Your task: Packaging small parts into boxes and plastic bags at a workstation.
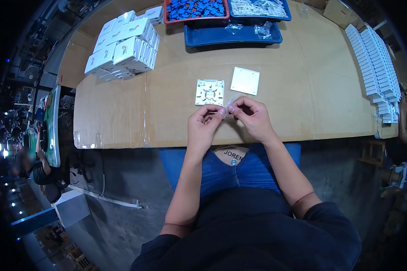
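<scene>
Near the table's front edge, my left hand point(204, 124) and my right hand point(255, 119) meet, thumbs and fingers pinched on a small clear plastic bag point(230, 102). What the bag holds is too small to make out. Just beyond my left fingers lies an open white square plastic box base point(210, 92), with clips and a round guide inside. A flat white square cover point(245, 81) rests to its right, slightly turned and apart from it.
Stacked white boxes point(125, 45) stand at the back left. A red tray point(196, 20) of blue parts, a blue tray point(260, 18) of white parts and another blue tray point(212, 44) with clear bags sit at the back. White pieces form rows point(371, 63) at right. A person point(40, 168) sits far left.
</scene>
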`<state>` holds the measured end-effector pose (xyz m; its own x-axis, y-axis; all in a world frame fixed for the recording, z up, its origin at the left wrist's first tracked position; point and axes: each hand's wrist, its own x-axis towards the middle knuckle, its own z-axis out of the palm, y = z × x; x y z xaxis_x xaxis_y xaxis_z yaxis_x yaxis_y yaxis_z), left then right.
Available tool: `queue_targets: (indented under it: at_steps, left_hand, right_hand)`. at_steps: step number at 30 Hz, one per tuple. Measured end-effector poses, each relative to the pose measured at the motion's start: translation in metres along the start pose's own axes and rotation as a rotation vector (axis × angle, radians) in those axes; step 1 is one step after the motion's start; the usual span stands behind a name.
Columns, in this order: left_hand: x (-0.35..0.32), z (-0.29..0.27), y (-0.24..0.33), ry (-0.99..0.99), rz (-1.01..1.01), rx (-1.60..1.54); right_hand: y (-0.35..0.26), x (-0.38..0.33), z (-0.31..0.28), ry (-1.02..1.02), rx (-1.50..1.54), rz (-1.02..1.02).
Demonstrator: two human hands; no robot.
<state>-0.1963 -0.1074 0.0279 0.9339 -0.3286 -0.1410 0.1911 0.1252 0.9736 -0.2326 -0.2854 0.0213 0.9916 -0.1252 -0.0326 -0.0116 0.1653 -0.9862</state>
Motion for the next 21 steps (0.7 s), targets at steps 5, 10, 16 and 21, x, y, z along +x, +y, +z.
queue_targets:
  at_steps: [5, 10, 16, 21]
  left_hand:
    - [-0.008, 0.017, -0.010, 0.276, 0.129, 0.087]
    - [-0.015, 0.031, -0.015, 0.363, 0.559, 0.410]
    - [-0.013, 0.034, -0.021, 0.254, 0.470, 0.356]
    - [-0.009, 0.014, -0.031, 0.167, 0.084, 0.055]
  right_hand:
    - [-0.001, -0.003, 0.004, 0.074, -0.355, -0.120]
    - [-0.008, -0.005, 0.021, 0.303, -0.387, -0.248]
    - [-0.006, -0.004, 0.016, 0.338, -0.478, -0.459]
    - [-0.002, -0.004, 0.008, 0.145, -0.229, -0.284]
